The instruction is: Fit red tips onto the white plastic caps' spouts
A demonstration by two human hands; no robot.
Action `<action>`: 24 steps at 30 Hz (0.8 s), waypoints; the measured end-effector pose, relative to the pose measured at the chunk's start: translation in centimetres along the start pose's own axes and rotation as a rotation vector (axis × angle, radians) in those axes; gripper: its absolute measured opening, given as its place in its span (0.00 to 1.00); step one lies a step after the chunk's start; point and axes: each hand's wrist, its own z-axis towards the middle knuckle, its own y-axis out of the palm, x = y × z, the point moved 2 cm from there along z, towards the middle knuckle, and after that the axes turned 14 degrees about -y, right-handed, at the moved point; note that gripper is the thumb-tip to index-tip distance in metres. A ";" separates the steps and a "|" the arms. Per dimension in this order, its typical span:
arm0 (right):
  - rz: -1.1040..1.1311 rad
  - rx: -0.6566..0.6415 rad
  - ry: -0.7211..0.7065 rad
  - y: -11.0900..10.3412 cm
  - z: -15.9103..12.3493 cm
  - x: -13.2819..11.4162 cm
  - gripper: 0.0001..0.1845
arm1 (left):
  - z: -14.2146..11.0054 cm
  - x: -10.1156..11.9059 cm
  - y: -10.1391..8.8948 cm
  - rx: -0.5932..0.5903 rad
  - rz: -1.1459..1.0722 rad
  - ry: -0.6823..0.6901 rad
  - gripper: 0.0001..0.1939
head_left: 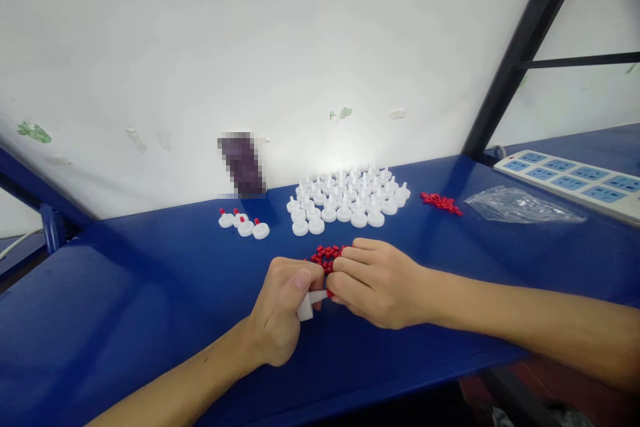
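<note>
“Both forearms (pixel 200 373) angled in over the blue table (pixel 150 293). How were the hands set?”

“Right hand (pixel 383 283) and left hand (pixel 280 310) were closed, nearly meeting in front of the white caps (pixel 345 200), which stood massed on their flat bases, likely for steadiness. Four red-tipped caps (pixel 261 231) stood apart at left, perhaps to stay sorted.”

“And between the hands?”

“One held cap (pixel 305 309), gripped sideways by the left, probably so its spout faced the red tip (pixel 329 293) the right pinched. Loose red tips (pixel 327 253) lay just beyond, presumably for easy reach.”

“Any writing?”

“None legible, even on the power strip (pixel 613 197).”
</note>
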 end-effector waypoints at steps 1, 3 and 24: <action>0.010 0.007 0.009 0.1 0.0 -0.1 0.19 | 0.1 -0.1 0.0 -0.021 -0.044 -0.067 0.32; 0.032 0.028 0.009 0.2 0.0 -0.2 0.19 | 0.2 -0.1 0.1 -0.088 -0.099 -0.154 0.34; 1.030 0.027 0.540 -0.2 0.2 -1.8 0.15 | -0.9 0.5 0.8 0.158 0.218 0.343 0.18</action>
